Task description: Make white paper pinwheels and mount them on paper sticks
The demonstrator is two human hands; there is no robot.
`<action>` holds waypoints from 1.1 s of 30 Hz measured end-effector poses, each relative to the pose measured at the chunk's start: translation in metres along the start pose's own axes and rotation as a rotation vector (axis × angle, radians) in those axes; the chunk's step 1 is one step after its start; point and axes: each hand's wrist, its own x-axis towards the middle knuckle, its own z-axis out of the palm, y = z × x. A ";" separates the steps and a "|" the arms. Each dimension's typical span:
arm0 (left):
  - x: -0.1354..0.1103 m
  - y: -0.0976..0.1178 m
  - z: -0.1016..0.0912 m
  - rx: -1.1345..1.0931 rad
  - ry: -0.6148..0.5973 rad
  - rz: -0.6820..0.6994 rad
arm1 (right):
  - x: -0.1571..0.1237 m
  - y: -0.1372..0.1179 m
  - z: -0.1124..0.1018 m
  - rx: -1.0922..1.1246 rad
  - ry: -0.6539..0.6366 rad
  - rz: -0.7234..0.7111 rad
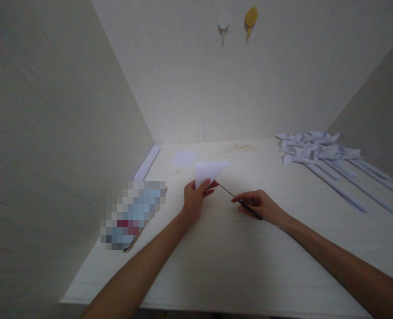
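My left hand pinches a white sheet of paper folded into a triangle, thumb in front and fingers behind. My right hand grips the black handle of a thin, pointed tool, which could be an awl or a slim screwdriver. Its narrow shaft slants up and left, and the tip is close to the paper's lower right edge by my left fingertips. I cannot tell whether the tip touches the paper. Both hands are above the white table.
Several paper pinwheels on rolled sticks lie at the right. Rolled paper sticks rest at the left wall, with a pixelated flat object nearer. Behind my hands are a paper square and small bits. A yellow hook hangs above.
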 end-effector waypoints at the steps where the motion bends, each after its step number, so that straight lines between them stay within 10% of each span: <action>1: 0.000 0.000 0.000 0.006 -0.001 -0.002 | 0.000 0.000 0.000 0.001 0.000 -0.001; 33: 0.004 0.000 -0.004 -0.010 0.073 0.040 | 0.003 0.000 -0.009 -0.126 -0.014 -0.037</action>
